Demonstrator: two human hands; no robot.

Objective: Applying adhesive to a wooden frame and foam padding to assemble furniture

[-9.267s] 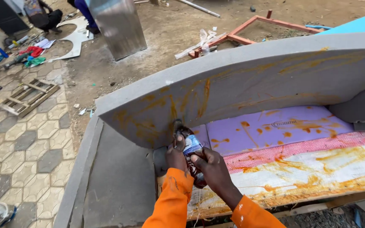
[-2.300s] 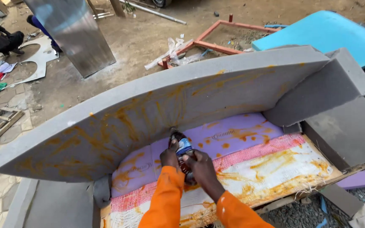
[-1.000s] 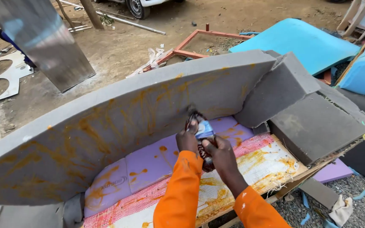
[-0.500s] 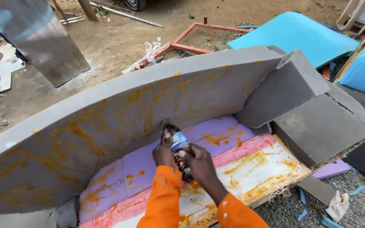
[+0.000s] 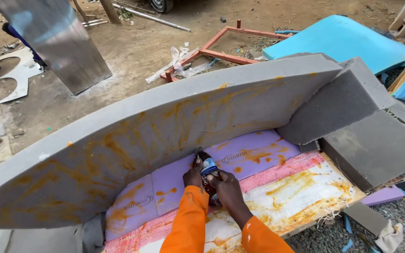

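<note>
Bottle: a small plastic bottle [image 5: 208,174] with a blue label and dark reddish-brown liquid inside, tipped with its neck toward the grey foam backrest, over the purple foam pad near the middle of the seat.
Left hand: the left hand [image 5: 193,176] wraps the bottle's left side, fingers curled round it, grasping it.
Right hand: the right hand [image 5: 228,189] clasps the bottle's lower body from the right, just beside the left hand, clenched on it.
Arms: both forearms in orange sleeves [image 5: 191,222] reach up from the bottom edge, close together.
Purple foam pad: the purple foam pad [image 5: 254,157] lies along the foot of the backrest, with orange glue blotches.
Seat base: white woven sheet [image 5: 305,192] with a pink band, streaked with orange glue.
Grey foam backrest: the long curved grey foam backrest [image 5: 165,136] stands upright behind the pad, smeared with orange streaks.
Grey foam block: the grey foam block [image 5: 352,112] leans at the right end.
Beyond: blue foam sheet [image 5: 338,40], orange metal frame [image 5: 221,49] and a metal panel [image 5: 62,42] on the dirt ground.
</note>
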